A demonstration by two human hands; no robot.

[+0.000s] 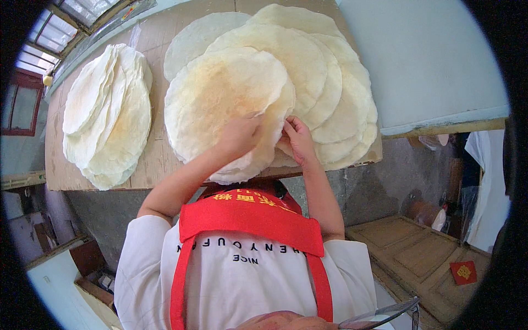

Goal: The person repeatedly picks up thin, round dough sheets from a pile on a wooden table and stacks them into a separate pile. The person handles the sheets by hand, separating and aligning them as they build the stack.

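A stack of thin, round, pale flatbreads [222,86] with browned patches lies in front of me, close to the table's near edge. My left hand [243,134] is curled over the right part of this stack, at the edge of the top flatbread, which it appears to grip; its fingertips are partly hidden. At the stack's right rim, my right hand [299,140] pinches the edge of a flatbread between thumb and fingers. Behind and to the right, more flatbreads [346,99] lie fanned out, overlapping one another.
A pile of folded flatbreads [109,111] rests on the left of the cardboard-covered table [159,123]. A pale blue surface [433,62] adjoins on the right. Below it lies a brown panelled wooden board [412,251] with a red card [463,272]. A barred window [53,33] is at upper left.
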